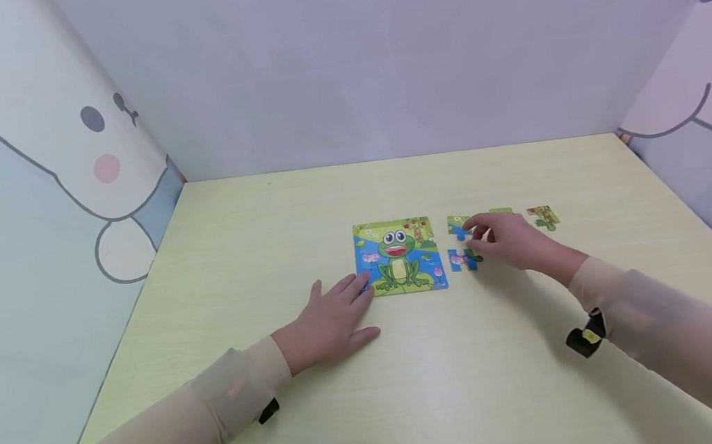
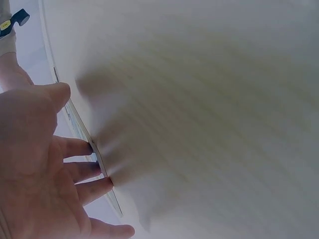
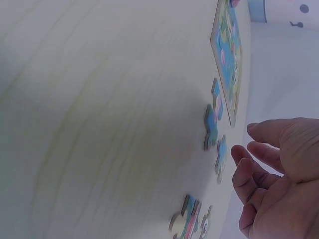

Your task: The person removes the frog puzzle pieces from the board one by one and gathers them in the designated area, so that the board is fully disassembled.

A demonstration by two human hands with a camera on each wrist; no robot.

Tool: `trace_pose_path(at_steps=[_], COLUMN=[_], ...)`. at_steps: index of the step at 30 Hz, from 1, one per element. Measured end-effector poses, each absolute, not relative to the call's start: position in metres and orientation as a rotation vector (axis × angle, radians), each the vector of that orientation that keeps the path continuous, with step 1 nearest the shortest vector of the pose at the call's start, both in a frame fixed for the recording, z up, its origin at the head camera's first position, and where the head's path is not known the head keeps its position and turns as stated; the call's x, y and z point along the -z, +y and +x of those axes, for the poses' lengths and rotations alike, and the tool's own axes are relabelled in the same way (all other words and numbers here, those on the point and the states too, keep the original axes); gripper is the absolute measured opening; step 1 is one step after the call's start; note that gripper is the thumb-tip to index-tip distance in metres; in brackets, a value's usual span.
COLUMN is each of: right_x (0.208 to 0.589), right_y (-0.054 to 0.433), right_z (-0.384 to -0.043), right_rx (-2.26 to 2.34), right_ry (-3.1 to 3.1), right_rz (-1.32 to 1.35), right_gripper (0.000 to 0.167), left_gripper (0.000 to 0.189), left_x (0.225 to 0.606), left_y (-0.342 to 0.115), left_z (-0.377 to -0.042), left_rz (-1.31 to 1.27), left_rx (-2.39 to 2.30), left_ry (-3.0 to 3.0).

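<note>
In the head view, the left hand (image 1: 332,321) spreads its fingers onto the near-left corner of the frog puzzle (image 1: 399,257), pictured head pointing toward the far edge of the worktop (image 1: 407,392). Left wrist: straight fingers meet the puzzle's edge. Right wrist: the right hand (image 3: 289,181), fingers loosely curled, is near a lotus puzzle piece (image 3: 214,114), long axis toward the frog puzzle.

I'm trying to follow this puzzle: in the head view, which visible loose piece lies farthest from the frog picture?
The green-and-brown piece at the far right; every other one visible there lies nearer the frog picture.
</note>
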State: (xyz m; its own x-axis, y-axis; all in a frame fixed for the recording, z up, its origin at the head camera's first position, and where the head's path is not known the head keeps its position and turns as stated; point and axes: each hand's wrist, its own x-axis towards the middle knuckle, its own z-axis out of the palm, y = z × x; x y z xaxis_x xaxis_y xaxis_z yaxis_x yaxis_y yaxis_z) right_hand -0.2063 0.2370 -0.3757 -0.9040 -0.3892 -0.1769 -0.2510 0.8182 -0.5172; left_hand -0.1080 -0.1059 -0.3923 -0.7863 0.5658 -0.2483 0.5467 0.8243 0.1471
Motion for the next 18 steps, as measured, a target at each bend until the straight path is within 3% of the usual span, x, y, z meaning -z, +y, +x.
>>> trace_pose_path(at_steps=[11, 18], right_x=[0.383, 0.384], right_y=[0.185, 0.172], right_z=[-0.219, -0.228], right_rx=[0.479, 0.398], right_ry=[2.691, 2.641], right_rz=[-0.669, -0.63], right_gripper=[0.05, 0.05], left_gripper=[0.072, 0.071], left_x=[0.393, 0.393], left_y=[-0.106, -0.105], left_z=[-0.108, -0.109], left_rz=[0.838, 0.848], left_rx=[-0.098, -0.094], left_ry=[2.725, 2.725])
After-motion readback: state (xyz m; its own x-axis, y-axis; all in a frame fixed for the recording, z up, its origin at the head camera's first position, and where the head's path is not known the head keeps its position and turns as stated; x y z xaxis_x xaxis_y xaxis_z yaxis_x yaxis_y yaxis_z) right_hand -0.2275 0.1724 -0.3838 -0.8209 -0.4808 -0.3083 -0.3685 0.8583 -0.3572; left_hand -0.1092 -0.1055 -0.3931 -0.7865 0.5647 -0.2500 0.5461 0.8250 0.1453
